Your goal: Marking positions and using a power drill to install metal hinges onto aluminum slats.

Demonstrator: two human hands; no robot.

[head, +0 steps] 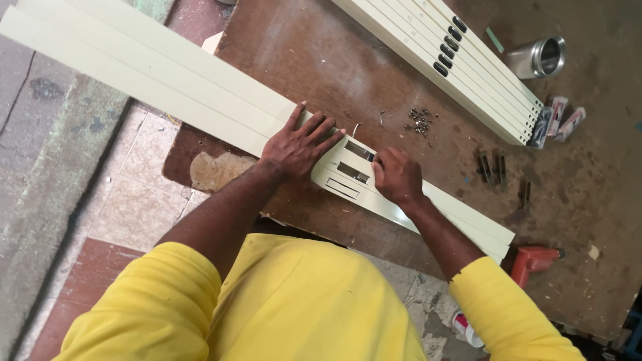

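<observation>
I see the left hand (pixel 299 144) pressed flat, fingers spread, on the cream metal profile (pixel 167 80) lying across the worn wooden workbench (pixel 321 53). The right hand (pixel 397 176) curls closed at the profile's rectangular cutouts (pixel 354 170); I cannot tell what it pinches. Loose screws (pixel 419 122) lie near.

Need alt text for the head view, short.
Seen from above, a person in a yellow top presses the left hand flat on a long cream metal profile with rectangular cut-outs, lying across a worn brown workbench, while the right hand works at one cut-out. Nearby lie stacked cream profiles, small screws and a metal can.
</observation>
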